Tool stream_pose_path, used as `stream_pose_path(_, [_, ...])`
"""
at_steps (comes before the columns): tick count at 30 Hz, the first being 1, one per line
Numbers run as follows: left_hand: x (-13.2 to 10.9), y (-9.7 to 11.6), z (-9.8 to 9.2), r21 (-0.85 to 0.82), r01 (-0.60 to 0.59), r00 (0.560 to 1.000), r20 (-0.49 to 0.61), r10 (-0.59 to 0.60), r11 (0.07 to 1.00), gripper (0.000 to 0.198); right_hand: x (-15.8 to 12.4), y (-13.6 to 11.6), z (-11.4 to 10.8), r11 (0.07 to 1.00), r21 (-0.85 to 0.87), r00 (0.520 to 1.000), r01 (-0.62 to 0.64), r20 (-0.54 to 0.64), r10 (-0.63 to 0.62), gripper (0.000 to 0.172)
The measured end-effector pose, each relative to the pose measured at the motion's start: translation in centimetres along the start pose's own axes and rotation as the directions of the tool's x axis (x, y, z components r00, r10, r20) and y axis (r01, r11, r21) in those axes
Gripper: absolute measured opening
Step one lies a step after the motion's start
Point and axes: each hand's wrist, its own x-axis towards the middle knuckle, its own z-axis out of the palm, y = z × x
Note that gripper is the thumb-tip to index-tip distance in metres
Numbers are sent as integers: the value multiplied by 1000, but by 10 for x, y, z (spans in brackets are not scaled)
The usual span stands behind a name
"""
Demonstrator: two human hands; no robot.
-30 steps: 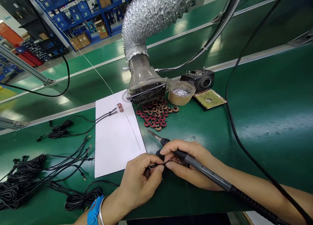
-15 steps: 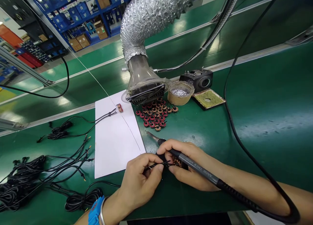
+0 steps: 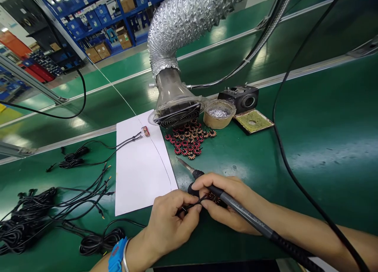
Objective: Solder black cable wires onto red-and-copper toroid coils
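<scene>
My left hand (image 3: 171,221) is closed, pinching the ends of a thin black wire (image 3: 191,204) between thumb and fingers. My right hand (image 3: 228,203) is wrapped round a black soldering iron (image 3: 236,209), whose metal tip (image 3: 184,164) points up and left over the green bench. The same fingers pinch a small red-and-copper coil (image 3: 213,197) against the wire ends. Both hands meet at the bench's front edge, just right of a white sheet of paper (image 3: 138,169).
A heap of red coils (image 3: 187,138) lies under a fume-extractor fan (image 3: 177,115) on a silver duct (image 3: 183,24). Beside it stand a solder-dross tub (image 3: 219,113), an iron stand (image 3: 240,97) and a sponge tray (image 3: 253,121). Black wire bundles (image 3: 26,219) lie left.
Both hands have stayed together at the front edge. The soldering iron's tip has shifted slightly and my left fingers have closed in tighter on the wire ends.
</scene>
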Motion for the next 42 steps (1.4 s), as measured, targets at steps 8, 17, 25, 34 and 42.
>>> stream_pose_path(8, [1,1,-3,89,-27,999,-41,30,996,9,-1,-1,-2,1000,-4,998,25,-54,-25,36])
stream_pose_path(17, [2,1,-3,107,-82,996,-37,86,991,10,-2,5,-4,998,71,999,1,-43,2,32])
stream_pose_path(25, [2,4,-6,104,-65,996,-50,71,992,9,0,6,-6,950,310,991,-43,135,1,52])
stream_pose_path(34, [1,3,-5,118,-103,991,-72,112,988,7,-3,10,-5,931,360,986,-66,169,4,56])
stream_pose_path(42, [3,6,-5,91,-94,992,-78,101,991,8,0,8,-1,993,49,992,104,-73,-100,41])
